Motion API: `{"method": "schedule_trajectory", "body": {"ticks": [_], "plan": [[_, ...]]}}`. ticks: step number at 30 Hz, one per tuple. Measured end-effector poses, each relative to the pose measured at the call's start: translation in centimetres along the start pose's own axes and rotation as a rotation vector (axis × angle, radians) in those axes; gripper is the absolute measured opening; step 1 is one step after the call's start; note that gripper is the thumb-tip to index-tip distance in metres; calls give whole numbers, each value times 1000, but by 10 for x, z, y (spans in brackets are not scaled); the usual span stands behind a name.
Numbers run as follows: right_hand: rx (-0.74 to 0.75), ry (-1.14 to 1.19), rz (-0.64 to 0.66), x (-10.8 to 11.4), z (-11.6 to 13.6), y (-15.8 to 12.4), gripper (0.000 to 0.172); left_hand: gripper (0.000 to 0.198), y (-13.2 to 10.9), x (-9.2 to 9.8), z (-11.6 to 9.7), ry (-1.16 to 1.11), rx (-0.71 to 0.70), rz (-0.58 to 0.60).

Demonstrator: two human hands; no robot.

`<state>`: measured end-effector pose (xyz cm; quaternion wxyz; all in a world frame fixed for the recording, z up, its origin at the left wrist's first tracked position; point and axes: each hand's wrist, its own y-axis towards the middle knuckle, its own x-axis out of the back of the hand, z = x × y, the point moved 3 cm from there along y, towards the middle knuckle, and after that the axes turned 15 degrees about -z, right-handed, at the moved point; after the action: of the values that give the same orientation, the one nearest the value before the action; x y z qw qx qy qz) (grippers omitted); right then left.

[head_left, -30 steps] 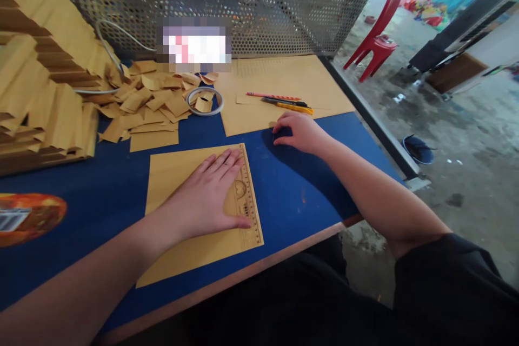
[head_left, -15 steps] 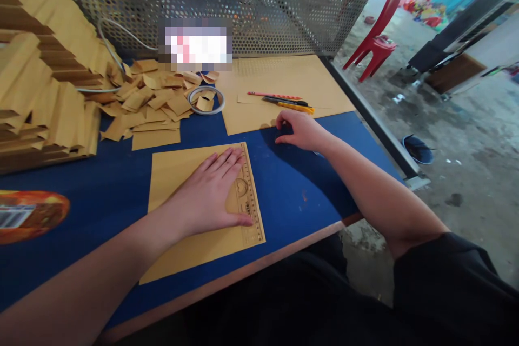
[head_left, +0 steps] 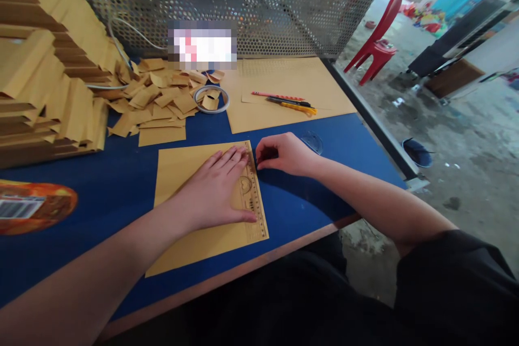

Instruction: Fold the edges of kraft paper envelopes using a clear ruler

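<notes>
My left hand (head_left: 214, 189) lies flat with fingers spread on a clear plastic ruler (head_left: 253, 203), pressing it along the right edge of a brown paper sheet (head_left: 178, 173) on the blue table (head_left: 121, 178). My right hand (head_left: 279, 154) is curled, fingertips pinched together at the sheet's top right corner beside the ruler's far end. What the pinch holds is too small to make out.
A red pencil (head_left: 278, 96) and a yellow-black utility knife (head_left: 292, 105) lie on a larger brown sheet (head_left: 284, 78) farther back. A tape roll (head_left: 211, 98), a heap of brown paper scraps (head_left: 154, 100) and stacked folded paper (head_left: 40, 75) are at the left. A perforated metal screen (head_left: 227, 0) stands behind. The table ends at the right above a concrete floor.
My right hand has moved from near the larger sheet back toward me and left to the ruler's far end, its fingers now pinched. My left hand stayed on the ruler.
</notes>
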<state>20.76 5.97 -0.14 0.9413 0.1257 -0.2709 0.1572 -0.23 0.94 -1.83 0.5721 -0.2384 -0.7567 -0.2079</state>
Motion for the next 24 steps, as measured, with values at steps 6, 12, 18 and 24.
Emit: {"method": "schedule_trajectory", "body": {"ticks": [6, 12, 18, 24], "plan": [[-52, 143, 23, -4, 0, 3, 25, 147, 1, 2, -4, 23, 10, 44], [-37, -54, -50, -5, 6, 6, 26, 148, 1, 0, -4, 11, 3, 31], [-77, -150, -46, -6, 15, 22, 37, 149, 1, 0, -4, -3, 12, 34], [-80, -281, -110, 0, 13, 50, 44, 149, 2, 2, -4, -15, 1, 38]]}}
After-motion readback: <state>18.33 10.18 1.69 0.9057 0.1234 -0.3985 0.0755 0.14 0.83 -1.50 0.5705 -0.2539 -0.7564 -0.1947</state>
